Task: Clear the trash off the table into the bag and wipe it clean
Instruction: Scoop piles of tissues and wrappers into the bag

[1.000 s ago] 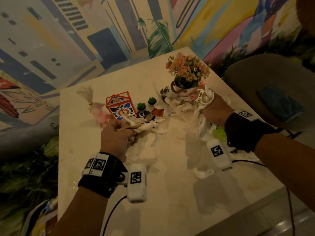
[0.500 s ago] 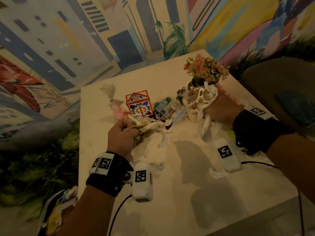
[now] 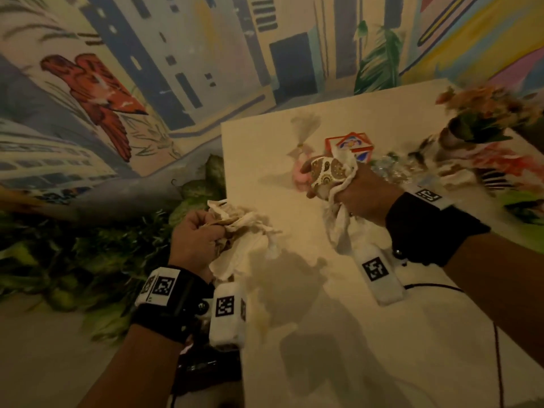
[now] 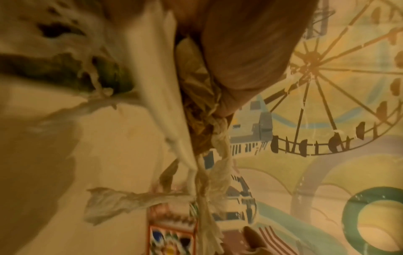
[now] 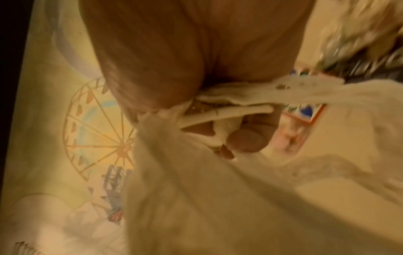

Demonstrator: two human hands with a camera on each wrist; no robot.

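Note:
My left hand [image 3: 195, 235] grips a wad of crumpled white and brown napkins [image 3: 240, 240] at the left edge of the cream table [image 3: 338, 334]. The same wad [image 4: 196, 110] hangs from my fist in the left wrist view. My right hand [image 3: 357, 198] grips a bundle of white tissue with a brown-patterned wrapper [image 3: 329, 172] above the table's middle. The right wrist view shows that tissue [image 5: 207, 181] draped under my curled fingers [image 5: 246, 139]. More trash, crumpled clear plastic [image 3: 394, 169] and white tissue [image 3: 453, 175], lies behind my right hand.
A red-framed floral box [image 3: 353, 142], a tied tassel pouch [image 3: 301, 134] and a flower pot [image 3: 482, 113] stand along the table's far side. Green foliage [image 3: 88, 248] fills the floor left of the table. A painted mural wall [image 3: 147, 69] rises behind.
Both hands have moved left with their trash. My left hand now reaches the table's left edge, and my right hand has left the flower pot for the middle. The view has swung left.

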